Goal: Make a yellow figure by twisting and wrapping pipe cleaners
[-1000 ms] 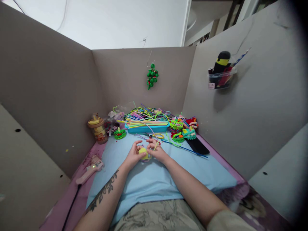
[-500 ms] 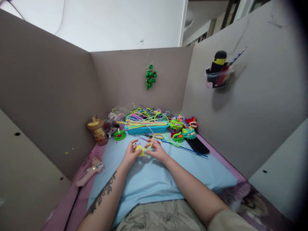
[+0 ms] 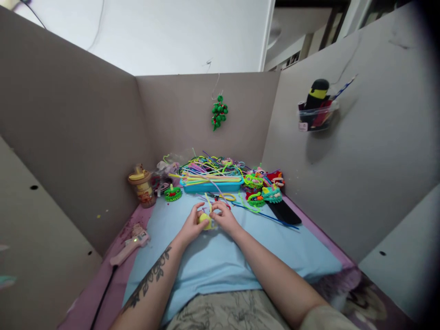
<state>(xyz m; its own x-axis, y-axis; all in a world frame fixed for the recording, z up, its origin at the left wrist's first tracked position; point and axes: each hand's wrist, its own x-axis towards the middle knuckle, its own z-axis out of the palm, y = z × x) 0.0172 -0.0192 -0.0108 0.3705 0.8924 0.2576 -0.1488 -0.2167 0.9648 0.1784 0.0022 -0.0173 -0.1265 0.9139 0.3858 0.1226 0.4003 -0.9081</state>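
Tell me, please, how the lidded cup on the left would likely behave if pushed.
The lidded cup might tip if pushed near its top, since it stands taller than wide. Its rounded sides suggest it could roll once toppled. Its weight I cannot judge.

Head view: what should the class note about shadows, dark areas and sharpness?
Head view: soft shadow beneath the clear plastic wall tub; right edge fading to black; small, rounded yellow piece in the left hand too soft for fine detail.
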